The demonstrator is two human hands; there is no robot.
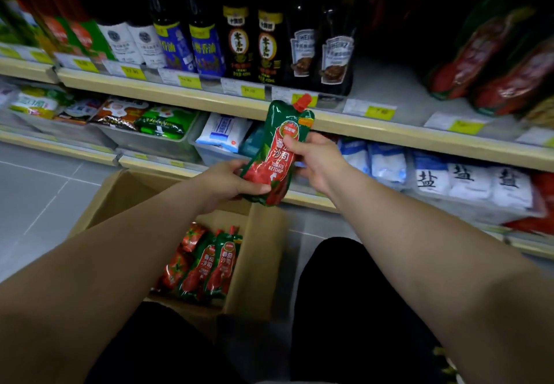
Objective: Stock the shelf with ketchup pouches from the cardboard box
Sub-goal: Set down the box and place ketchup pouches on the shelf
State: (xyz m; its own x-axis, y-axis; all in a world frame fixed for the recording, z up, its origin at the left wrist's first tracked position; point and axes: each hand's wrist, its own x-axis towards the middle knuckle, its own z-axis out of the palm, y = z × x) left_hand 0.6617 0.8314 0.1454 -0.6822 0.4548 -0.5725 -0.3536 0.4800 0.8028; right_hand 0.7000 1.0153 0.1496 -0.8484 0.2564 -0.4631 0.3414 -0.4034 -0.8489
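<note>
Left hand and right hand fingers grasp the ketchup pouch, spout toward 1 o'clock, bare shelf nearer the right.

The cardboard box stands open on the grey tiled floor, close against the foot of the shelving. Just beyond the box, the lower shelf carries clear bins of packets up and left of the box, and white salt bags to its right. Higher above the box, the upper shelf holds an upright row of dark sauce bottles, with two Heinz bottles at the row's right end. A bare stretch follows, then ketchup pouches leaning further right. Yellow price tags line that shelf's front edge.
</note>
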